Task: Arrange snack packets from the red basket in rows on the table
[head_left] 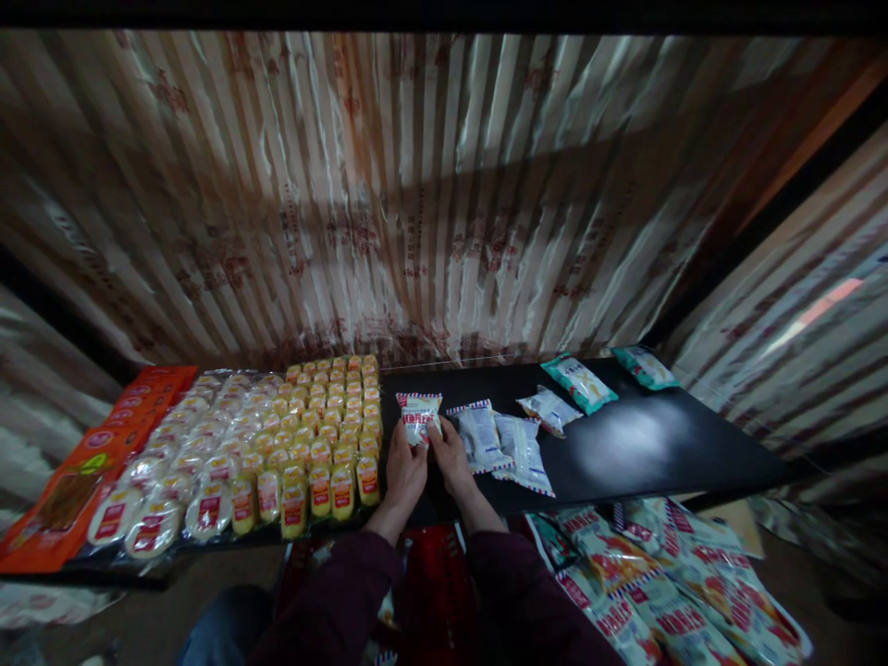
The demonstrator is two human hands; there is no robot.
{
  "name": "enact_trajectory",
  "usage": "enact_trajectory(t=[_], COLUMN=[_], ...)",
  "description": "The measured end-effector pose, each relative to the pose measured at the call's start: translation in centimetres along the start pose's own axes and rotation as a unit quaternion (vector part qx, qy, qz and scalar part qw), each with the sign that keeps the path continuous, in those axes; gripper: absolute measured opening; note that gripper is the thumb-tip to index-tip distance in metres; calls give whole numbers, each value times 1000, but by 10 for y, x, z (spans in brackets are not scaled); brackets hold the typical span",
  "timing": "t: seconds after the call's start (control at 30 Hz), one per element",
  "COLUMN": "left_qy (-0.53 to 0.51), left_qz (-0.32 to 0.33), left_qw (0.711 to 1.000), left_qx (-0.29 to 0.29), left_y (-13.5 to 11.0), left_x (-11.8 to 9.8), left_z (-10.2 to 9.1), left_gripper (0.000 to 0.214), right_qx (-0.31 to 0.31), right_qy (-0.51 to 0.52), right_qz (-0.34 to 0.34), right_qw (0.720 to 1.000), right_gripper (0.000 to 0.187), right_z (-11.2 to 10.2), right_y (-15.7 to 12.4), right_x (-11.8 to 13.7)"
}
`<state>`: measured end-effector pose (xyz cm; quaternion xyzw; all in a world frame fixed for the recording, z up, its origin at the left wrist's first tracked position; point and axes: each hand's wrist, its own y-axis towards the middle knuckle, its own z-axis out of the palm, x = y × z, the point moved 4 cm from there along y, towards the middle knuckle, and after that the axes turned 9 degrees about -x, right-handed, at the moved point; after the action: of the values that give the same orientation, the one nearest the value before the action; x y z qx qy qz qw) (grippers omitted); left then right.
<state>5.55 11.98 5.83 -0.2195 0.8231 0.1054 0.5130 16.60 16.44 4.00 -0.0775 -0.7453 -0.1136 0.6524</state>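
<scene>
A small white snack packet (419,416) with red lettering and a striped edge is held upright over the black shelf. My left hand (405,472) grips its lower left side, and my right hand (450,455) grips its lower right side, thumbs on the front. Just right of my right hand, two similar packets (480,435) lie back side up, partly overlapping. Left of my hands stand rows of yellow wrapped cakes (331,435), closely packed.
White round wrapped cakes (173,472) and an orange bag (90,462) fill the left end. A crumpled white packet (549,410) and two teal packets (580,383) lie farther right on the black shelf (714,453). Below, large snack bags (666,583) are piled. Striped sheeting (416,203) hangs behind.
</scene>
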Motion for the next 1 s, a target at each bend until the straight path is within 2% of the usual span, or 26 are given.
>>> enact_trajectory(t=[0.23, 0.43, 0.6, 0.83, 1.0], left_qy=[28, 48, 58, 69, 77], left_qz=[7, -32, -5, 12, 53], left_qw=[999, 998, 998, 996, 993], left_qx=[-26, -29, -38, -56, -67], left_y=[18, 33, 49, 72, 83], left_x=[-8, -11, -16, -23, -28], left_z=[7, 16, 19, 25, 27], left_gripper=[58, 56, 51, 46, 39], right_qx=[30, -23, -41, -2, -11], right_qy=[8, -104, -132, -80, -54], right_qz=[15, 17, 26, 11, 4], right_qw=[999, 994, 990, 997, 998], right_gripper=[58, 52, 52, 44, 41], right_z=[23, 32, 41, 58, 64], right_y=[30, 61, 75, 88, 98], right_x=[-8, -16, -13, -11, -14])
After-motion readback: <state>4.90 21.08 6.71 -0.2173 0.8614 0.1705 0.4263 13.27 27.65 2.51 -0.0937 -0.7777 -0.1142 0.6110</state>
